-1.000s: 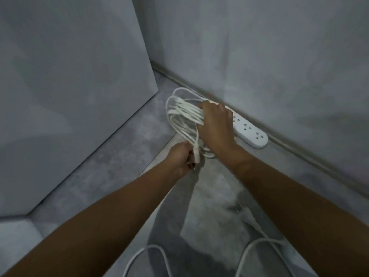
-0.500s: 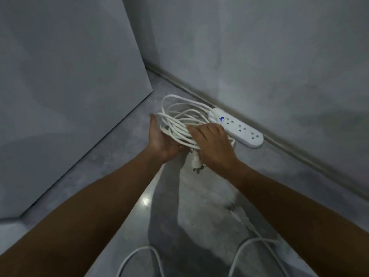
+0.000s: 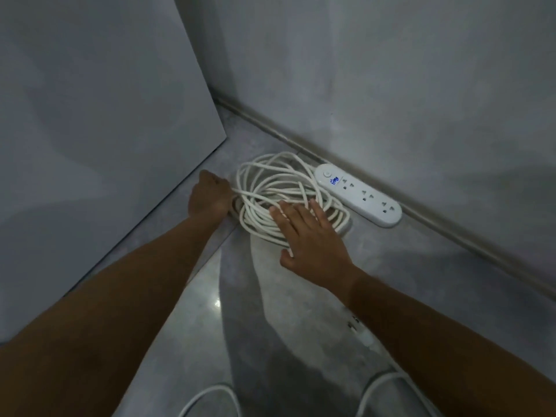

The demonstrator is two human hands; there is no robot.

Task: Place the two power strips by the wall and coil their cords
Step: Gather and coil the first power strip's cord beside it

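Flat-fingered, the right hand (image 3: 310,236) presses the coiled cord (image 3: 270,188) to the floor (image 3: 270,296) while the left hand (image 3: 210,195) grips its left loops — likely to keep them bundled. 1 power strip (image 3: 358,194) lies along the far wall (image 3: 391,85).

This is a bare corner of an indoor room; its use cannot be told. A plain grey plastered wall (image 3: 391,70) fills the upper right. A narrow grey skirting strip (image 3: 451,233) runs along its foot, with a white plastic power strip (image 3: 358,194) beside it. Below lies a glossy grey tiled floor (image 3: 406,266). A large flat grey panel (image 3: 90,115) stands at the upper left.
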